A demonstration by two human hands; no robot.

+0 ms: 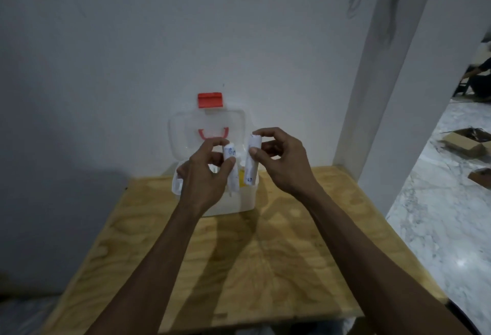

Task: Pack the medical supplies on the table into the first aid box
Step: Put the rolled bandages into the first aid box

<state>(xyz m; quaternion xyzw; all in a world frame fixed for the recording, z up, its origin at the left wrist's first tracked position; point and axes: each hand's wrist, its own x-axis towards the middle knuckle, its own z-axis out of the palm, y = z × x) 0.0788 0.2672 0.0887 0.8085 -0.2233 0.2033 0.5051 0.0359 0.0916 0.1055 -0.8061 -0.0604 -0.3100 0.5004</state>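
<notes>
A white first aid box (pixel 233 200) stands open at the far edge of the wooden table (pixel 265 255), its clear lid (pixel 180 132) with a red latch raised against the wall. Something yellow (pixel 242 178) shows inside the box. My left hand (pixel 204 175) pinches a white wrapped roll with blue print (pixel 230 159), held upright above the box. My right hand (pixel 281 159) pinches a second white wrapped roll (pixel 252 167) beside it, also upright over the box's right side. The two rolls are a little apart.
A white wall rises right behind the box and a white pillar (pixel 393 95) stands at the table's far right corner. Cardboard boxes (pixel 467 143) lie on the marble floor to the right. A person sits in the far right background.
</notes>
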